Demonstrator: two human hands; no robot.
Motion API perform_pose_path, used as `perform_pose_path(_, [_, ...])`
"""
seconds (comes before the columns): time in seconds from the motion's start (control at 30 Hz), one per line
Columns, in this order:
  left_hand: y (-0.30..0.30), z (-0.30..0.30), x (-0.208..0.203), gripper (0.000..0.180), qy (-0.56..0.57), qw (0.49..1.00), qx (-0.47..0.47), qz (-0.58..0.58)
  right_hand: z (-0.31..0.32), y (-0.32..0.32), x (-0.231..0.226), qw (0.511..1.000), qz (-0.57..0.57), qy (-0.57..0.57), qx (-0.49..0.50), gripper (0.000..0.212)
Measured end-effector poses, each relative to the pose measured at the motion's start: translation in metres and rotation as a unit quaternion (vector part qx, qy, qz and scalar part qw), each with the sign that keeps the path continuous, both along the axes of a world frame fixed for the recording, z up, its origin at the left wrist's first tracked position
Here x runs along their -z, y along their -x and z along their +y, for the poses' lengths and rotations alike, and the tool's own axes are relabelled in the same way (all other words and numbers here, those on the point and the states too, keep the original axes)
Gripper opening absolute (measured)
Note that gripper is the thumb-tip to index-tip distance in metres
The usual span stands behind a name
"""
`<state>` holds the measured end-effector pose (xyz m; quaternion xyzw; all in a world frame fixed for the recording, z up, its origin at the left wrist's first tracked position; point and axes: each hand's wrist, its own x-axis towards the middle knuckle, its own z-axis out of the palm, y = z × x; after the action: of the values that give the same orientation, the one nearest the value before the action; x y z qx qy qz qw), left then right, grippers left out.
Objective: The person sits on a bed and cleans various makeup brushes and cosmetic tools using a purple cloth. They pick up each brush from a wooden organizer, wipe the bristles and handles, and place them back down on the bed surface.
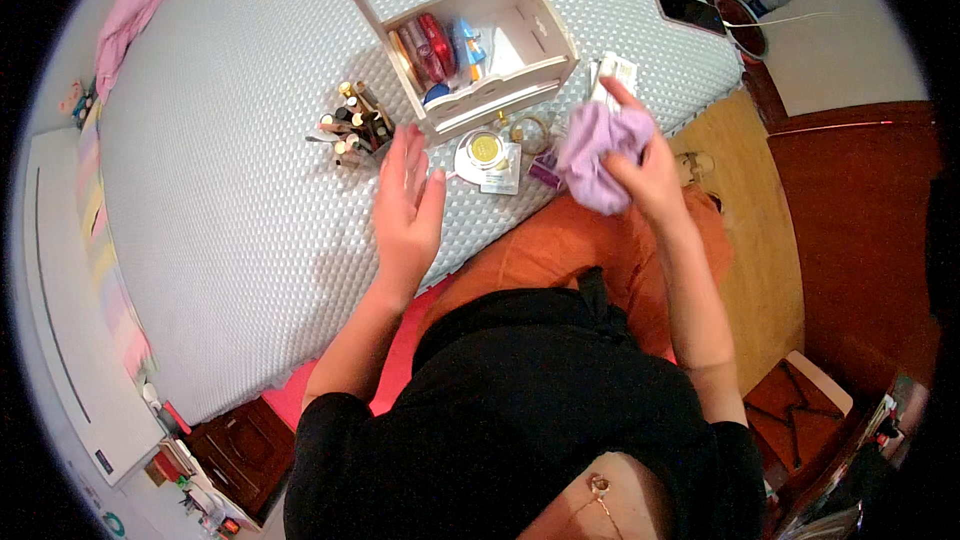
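A crumpled lilac cloth [600, 162] is gripped in my right hand [655, 175], held up over the front edge of the bed. My left hand [408, 202] is raised with its fingers stretched out and nothing in it. Just beyond its fingertips stands a holder packed with makeup brushes and tubes [355, 125]. Between my hands lie a small round gold-topped container [486, 149], a pale flat packet [502, 178] and a purple packet [546, 170]. Behind them sits a white open box with a handle [500, 105], holding red and brown pouches [430, 45] and a blue packet [467, 43].
The quilted pale bed cover [220, 190] spreads under everything. At the far right edge lies a phone [690, 12] with a white cable. White tubes [616, 70] rest right of the box. Pink fabric [150, 5] hangs over the far left corner. Wooden floor [755, 240] lies to the right.
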<state>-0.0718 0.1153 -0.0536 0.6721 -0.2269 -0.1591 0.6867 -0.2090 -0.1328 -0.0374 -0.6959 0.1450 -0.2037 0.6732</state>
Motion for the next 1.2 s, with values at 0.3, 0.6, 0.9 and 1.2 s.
perform_pose_path(0.3, [0.008, -0.023, 0.006, 0.067, 0.012, 0.999, -0.004, 0.043, -0.027, -0.05, -0.006, 0.997, 0.067, 0.03, -0.037, 0.081])
perform_pose_path(0.6, [0.018, 0.08, 0.052, 0.017, -0.07, 0.947, -0.111, 0.292, -0.012, 0.0, 0.012, 0.998, 0.038, -0.055, -0.021, 0.066])
perform_pose_path(0.9, [0.0, 0.082, 0.058, 0.035, -0.083, 0.919, -0.108, 0.371, 0.001, 0.014, -0.007, 0.994, 0.009, -0.076, -0.078, 0.057])
perform_pose_path(1.2, [0.002, 0.089, 0.065, 0.031, -0.058, 0.937, -0.104, 0.328, 0.062, 0.014, -0.003, 0.98, 0.052, -0.059, -0.182, 0.057])
